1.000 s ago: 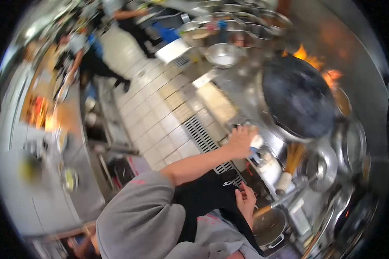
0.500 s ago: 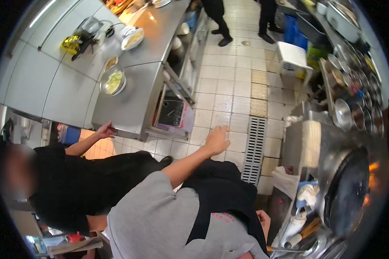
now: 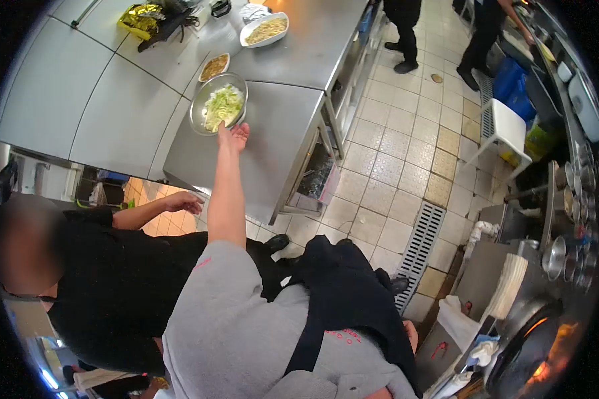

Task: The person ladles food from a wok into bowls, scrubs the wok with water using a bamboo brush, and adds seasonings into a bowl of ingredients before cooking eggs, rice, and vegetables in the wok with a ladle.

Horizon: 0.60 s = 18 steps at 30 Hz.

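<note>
The black apron (image 3: 356, 302) hides most of the right hand (image 3: 411, 335).

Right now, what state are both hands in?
Left hand: open, at the bowl's rim; whether it grips can't be told.
Right hand: partly hidden beside the apron; open or closed can't be told.

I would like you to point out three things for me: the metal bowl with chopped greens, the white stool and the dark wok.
Metal bowl (image 3: 198, 110): head view, left inner wall.
White stool (image 3: 507, 125): head view, middle of seat.
Dark wok (image 3: 522, 352): head view, inner surface.
</note>
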Tool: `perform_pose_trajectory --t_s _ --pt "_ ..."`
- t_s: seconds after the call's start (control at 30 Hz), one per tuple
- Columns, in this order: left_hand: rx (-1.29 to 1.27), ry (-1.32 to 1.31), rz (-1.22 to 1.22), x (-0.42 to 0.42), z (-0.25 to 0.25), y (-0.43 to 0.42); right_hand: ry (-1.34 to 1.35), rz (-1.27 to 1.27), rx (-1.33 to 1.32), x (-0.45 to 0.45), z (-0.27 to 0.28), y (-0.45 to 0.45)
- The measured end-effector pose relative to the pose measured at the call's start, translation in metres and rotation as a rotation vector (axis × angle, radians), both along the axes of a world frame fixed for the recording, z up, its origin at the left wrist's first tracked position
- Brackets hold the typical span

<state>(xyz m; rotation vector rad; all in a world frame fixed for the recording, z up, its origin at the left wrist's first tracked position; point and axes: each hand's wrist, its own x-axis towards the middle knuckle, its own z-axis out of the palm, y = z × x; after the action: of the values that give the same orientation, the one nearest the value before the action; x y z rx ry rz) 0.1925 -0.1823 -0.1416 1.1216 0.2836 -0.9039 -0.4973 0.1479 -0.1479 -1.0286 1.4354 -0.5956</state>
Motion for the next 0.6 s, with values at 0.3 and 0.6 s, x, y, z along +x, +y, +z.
perform_pose_trajectory --t_s 0.3,0.6 --pt "-0.035 -0.066 0.038 0.054 -0.042 -0.014 -0.260 -0.325 0.167 0.043 0.051 -0.084" --pt "0.045 -0.516 0.263 -0.041 0.021 -0.020 -0.174 -0.195 0.038 -0.050 -0.034 -0.167"
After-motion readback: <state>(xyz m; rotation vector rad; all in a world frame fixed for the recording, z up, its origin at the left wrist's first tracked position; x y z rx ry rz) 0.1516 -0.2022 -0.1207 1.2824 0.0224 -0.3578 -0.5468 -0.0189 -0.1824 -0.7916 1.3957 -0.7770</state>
